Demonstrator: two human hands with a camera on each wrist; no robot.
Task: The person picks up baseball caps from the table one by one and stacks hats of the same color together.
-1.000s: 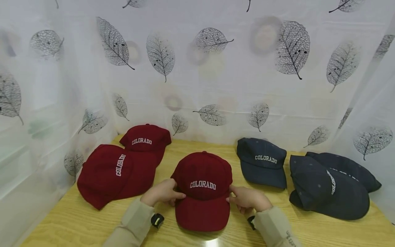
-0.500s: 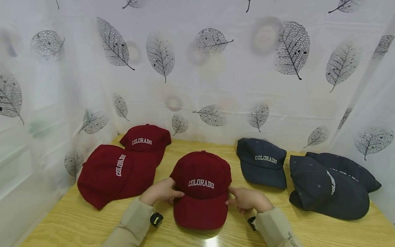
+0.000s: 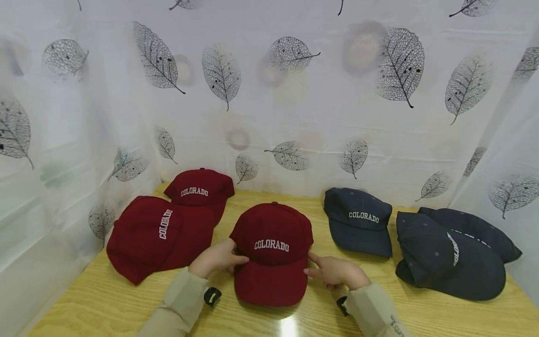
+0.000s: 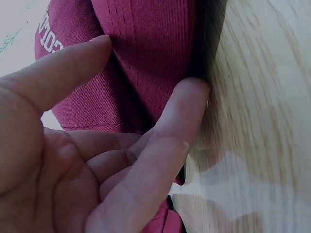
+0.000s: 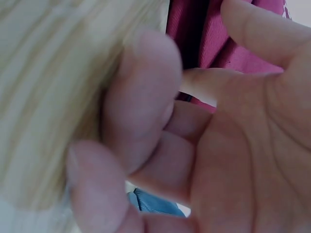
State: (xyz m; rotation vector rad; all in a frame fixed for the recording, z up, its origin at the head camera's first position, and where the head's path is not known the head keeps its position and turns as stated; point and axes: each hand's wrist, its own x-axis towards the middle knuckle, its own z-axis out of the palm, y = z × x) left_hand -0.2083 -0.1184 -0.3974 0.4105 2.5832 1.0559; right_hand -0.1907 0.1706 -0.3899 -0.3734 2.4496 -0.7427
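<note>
- The left hand [image 3: 216,257] held the red cap [image 3: 271,243] at its left side, thumb on the crown and a finger against the lower edge by the counter [image 3: 105,304]; in the left wrist view the fingers [image 4: 182,109] pressed into the cloth
- The right hand [image 3: 337,272] lay just at the cap's right side, fingers loosely bent, one pointing at the brim seam; whether it gripped or only touched the cloth could not be told
- The cap sat upright in the middle of the counter, brim toward the person
- It looked light and soft: the crown would likely dent under a pinch, the brim being the stiffer part, so the two sides where crown meets brim seemed the sound places to hold
- Against the frame a second before, the cap had been slid a little to the left and farther from the person, and the right fingers had loosened from its edge
- Two more red caps [image 3: 160,234] lay overlapping to the left; three navy caps [image 3: 358,222] lay to the right, two of them stacked
- A leaf-print curtain [image 3: 269,93] hung behind
</note>
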